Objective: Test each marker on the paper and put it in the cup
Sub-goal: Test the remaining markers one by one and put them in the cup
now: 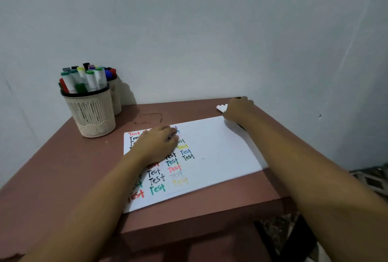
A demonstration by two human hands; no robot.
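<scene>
**Forearms stretch out over the paper (220, 150)**

Two bare forearms run from the near edge toward the far side. The left hand (156, 146) lies on the left part of the paper with its fingers spread loosely and flat, holding nothing. The right hand (238, 110) is at the sheet's far right corner, knuckles up, over a white marker (221, 107) whose end pokes out to its left. Its fingers are hidden, so I cannot tell whether it grips anything.

The sheet is white and lies slanted on the table (63, 167). Its left half carries columns of the word "Test" in red, black, green, pink, grey, yellow and blue. Its right half is bare.

At the far left stands the cup (92, 114), beige with slatted sides and a dark rim, packed with upright markers (84, 78) capped in green, yellow, black and purple. A second cup (116, 97) stands just behind it, against the pale wall (210, 30).
</scene>
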